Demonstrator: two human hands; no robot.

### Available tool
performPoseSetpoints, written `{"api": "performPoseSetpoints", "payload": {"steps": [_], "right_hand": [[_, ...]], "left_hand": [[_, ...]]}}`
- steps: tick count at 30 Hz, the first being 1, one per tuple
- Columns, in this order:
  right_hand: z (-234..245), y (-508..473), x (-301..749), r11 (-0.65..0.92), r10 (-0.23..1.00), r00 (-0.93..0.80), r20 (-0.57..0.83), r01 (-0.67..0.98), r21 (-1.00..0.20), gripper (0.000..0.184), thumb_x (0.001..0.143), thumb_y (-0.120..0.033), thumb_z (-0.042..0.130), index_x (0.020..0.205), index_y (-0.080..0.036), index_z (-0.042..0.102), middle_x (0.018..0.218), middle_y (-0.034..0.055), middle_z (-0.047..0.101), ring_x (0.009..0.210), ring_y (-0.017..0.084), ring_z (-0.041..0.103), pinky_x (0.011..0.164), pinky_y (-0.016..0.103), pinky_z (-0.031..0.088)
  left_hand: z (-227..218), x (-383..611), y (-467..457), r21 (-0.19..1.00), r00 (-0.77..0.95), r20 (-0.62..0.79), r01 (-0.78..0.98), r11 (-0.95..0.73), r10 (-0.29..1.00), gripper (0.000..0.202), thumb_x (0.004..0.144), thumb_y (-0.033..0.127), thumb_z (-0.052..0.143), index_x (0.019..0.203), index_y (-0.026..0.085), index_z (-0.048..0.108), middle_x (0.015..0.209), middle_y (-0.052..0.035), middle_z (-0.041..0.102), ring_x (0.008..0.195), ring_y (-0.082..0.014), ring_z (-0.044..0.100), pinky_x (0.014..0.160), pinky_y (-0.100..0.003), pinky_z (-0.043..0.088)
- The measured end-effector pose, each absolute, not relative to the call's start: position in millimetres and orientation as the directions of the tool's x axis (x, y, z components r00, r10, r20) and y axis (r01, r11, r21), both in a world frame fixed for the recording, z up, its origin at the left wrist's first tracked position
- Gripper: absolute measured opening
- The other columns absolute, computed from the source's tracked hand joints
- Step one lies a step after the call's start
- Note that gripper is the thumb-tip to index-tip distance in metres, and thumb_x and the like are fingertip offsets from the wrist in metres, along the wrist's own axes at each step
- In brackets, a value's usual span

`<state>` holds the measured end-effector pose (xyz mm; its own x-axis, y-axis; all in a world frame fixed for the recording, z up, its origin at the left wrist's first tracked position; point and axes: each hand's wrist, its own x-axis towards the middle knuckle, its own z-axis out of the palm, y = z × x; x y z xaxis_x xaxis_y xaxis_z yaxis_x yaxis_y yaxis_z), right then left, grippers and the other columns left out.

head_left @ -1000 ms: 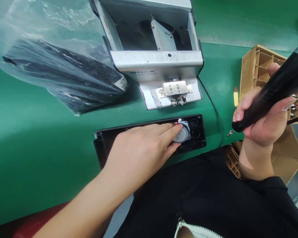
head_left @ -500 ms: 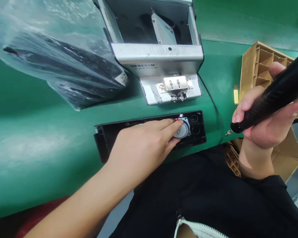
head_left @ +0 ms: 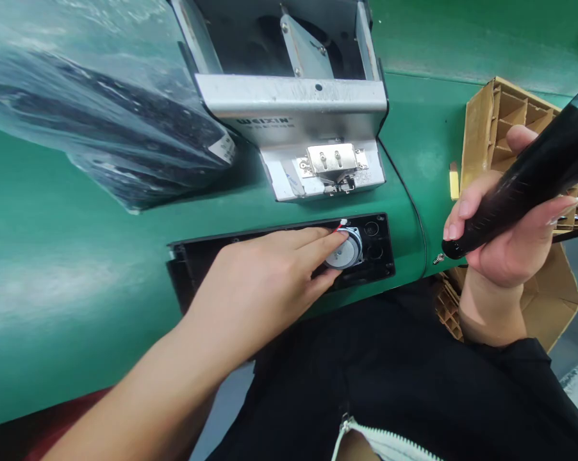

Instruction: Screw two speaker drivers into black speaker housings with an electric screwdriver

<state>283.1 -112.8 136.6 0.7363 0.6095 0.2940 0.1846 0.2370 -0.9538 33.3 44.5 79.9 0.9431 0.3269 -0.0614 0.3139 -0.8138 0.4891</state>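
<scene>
A long black plastic housing (head_left: 380, 256) lies on the green table near its front edge. A small round silver speaker (head_left: 345, 253) with red wire sits in its right end. My left hand (head_left: 264, 282) lies across the housing, fingers stretched out, fingertips resting on the speaker. To the right of the housing, my right hand (head_left: 495, 240) is wrapped round a black electric screwdriver (head_left: 524, 186). The screwdriver is held off the table, and a small screw (head_left: 437, 258) hangs at its tip.
A grey metal screw feeder machine (head_left: 293, 102) stands just behind the housing, with a black cable (head_left: 409, 192) running down its right side. A clear plastic bag (head_left: 101, 121) of black parts lies at the back left. A cardboard divider box (head_left: 481, 128) stands at the right.
The view has drifted a little, so everything sits slightly further left. Both hands keep their hold and pose; the screwdriver tip stays beside the housing's right end.
</scene>
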Motion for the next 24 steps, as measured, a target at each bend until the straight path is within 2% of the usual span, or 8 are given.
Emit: {"api": "performPoseSetpoints", "payload": {"steps": [4, 9, 12, 16, 18, 21, 24], "right_hand": [[134, -115, 285, 0.269, 0.600, 0.747, 0.286, 0.148, -0.952, 0.040, 0.116, -0.064, 0.066, 0.143, -0.037, 0.079, 0.075, -0.0051, 0.076, 0.040, 0.016, 0.057, 0.033, 0.031, 0.038], [126, -117, 287, 0.251, 0.600, 0.745, 0.292, 0.171, -0.953, 0.051, 0.114, -0.074, 0.065, 0.149, -0.038, 0.072, 0.077, -0.0052, 0.077, 0.041, 0.016, 0.058, 0.033, 0.031, 0.038], [123, -117, 287, 0.237, 0.597, 0.753, 0.278, 0.166, -0.957, 0.055, 0.112, -0.078, 0.065, 0.150, -0.037, 0.071, 0.076, -0.0050, 0.077, 0.041, 0.017, 0.059, 0.032, 0.032, 0.038], [131, -116, 286, 0.239, 0.576, 0.768, 0.280, 0.170, -0.956, 0.049, 0.113, -0.074, 0.068, 0.145, -0.037, 0.074, 0.076, -0.0050, 0.076, 0.039, 0.016, 0.056, 0.032, 0.030, 0.036], [140, -116, 286, 0.209, 0.613, 0.753, 0.238, 0.136, -0.968, 0.045, 0.113, -0.073, 0.071, 0.141, -0.038, 0.077, 0.078, -0.0043, 0.077, 0.041, 0.015, 0.060, 0.034, 0.030, 0.041], [153, -116, 291, 0.127, 0.687, 0.715, 0.127, 0.054, -0.990, 0.048, 0.110, -0.081, 0.075, 0.135, -0.041, 0.081, 0.077, -0.0050, 0.075, 0.045, 0.016, 0.063, 0.038, 0.031, 0.049], [164, -114, 307, 0.063, 0.689, 0.716, 0.116, 0.100, -0.993, 0.066, 0.095, -0.101, 0.074, 0.138, -0.051, 0.080, 0.084, -0.0038, 0.073, 0.052, 0.021, 0.068, 0.038, 0.035, 0.052]], "left_hand": [[83, 29, 43, 0.480, 0.933, -0.057, 0.337, -0.810, 0.355, 0.043, 0.126, 0.043, 0.052, 0.147, 0.036, 0.088, 0.149, -0.0047, 0.093, 0.128, -0.0344, 0.092, 0.088, -0.044, 0.073], [92, 35, 42, 0.426, 0.942, -0.091, 0.331, -0.842, 0.324, 0.039, 0.126, 0.035, 0.056, 0.147, 0.028, 0.088, 0.146, -0.0078, 0.094, 0.127, -0.0331, 0.093, 0.090, -0.042, 0.073], [98, 39, 40, 0.392, 0.940, -0.115, 0.340, -0.855, 0.322, 0.038, 0.126, 0.030, 0.058, 0.148, 0.026, 0.089, 0.145, -0.0089, 0.094, 0.125, -0.0317, 0.093, 0.086, -0.039, 0.071], [99, 39, 40, 0.371, 0.953, -0.079, 0.302, -0.878, 0.294, 0.039, 0.126, 0.027, 0.059, 0.149, 0.023, 0.089, 0.143, -0.0101, 0.095, 0.123, -0.0314, 0.094, 0.082, -0.037, 0.069], [97, 38, 40, 0.362, 0.954, -0.083, 0.299, -0.883, 0.289, 0.038, 0.126, 0.028, 0.061, 0.151, 0.025, 0.089, 0.144, -0.0092, 0.094, 0.124, -0.0309, 0.093, 0.084, -0.036, 0.069], [95, 36, 39, 0.364, 0.951, -0.057, 0.304, -0.880, 0.305, 0.037, 0.125, 0.029, 0.064, 0.150, 0.026, 0.091, 0.142, -0.0099, 0.095, 0.122, -0.0318, 0.094, 0.080, -0.037, 0.068], [93, 35, 35, 0.380, 0.950, -0.032, 0.299, -0.875, 0.311, 0.039, 0.125, 0.029, 0.062, 0.153, 0.025, 0.090, 0.141, -0.0120, 0.095, 0.120, -0.0328, 0.094, 0.079, -0.039, 0.069]]}}
